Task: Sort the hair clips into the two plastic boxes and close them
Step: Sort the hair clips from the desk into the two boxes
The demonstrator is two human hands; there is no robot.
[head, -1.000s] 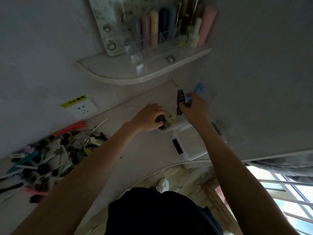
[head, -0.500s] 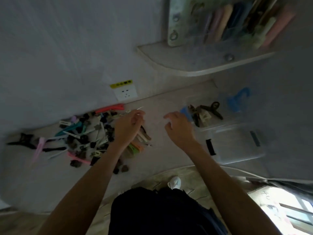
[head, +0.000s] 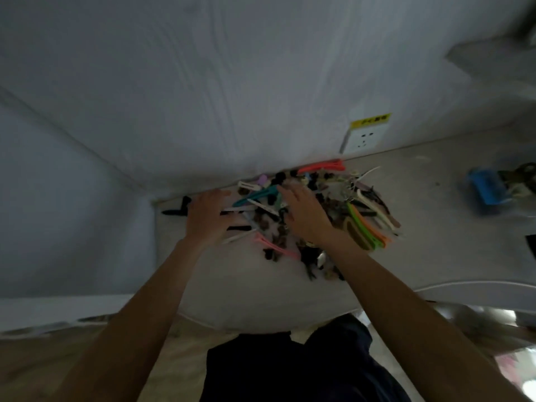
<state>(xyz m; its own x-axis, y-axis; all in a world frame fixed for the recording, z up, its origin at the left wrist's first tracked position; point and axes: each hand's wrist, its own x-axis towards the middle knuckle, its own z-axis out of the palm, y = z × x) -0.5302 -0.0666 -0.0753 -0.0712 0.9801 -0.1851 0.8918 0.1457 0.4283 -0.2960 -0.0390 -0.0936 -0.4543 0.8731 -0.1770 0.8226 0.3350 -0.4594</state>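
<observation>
A heap of hair clips (head: 342, 204) in many colours lies on the pale table against the wall. My left hand (head: 207, 216) rests flat over the heap's left edge, fingers spread. My right hand (head: 304, 211) lies over the heap's middle with straight fingers pointing at the wall. Neither hand holds a clip that I can see. A clear plastic box (head: 510, 190) with a blue clip (head: 485, 188) and dark clips in it shows blurred at the far right edge. The second box is mostly out of view.
A white wall socket (head: 364, 137) with a yellow label sits just above the table's back edge. The table's curved front edge (head: 290, 320) is near my body. A black clip (head: 179, 208) lies apart at the heap's left. Wooden floor shows below.
The view has swung left, from the boxes to the clip heap. Both hands have left the box; the right one no longer holds the black clip. Both now lie on the heap.
</observation>
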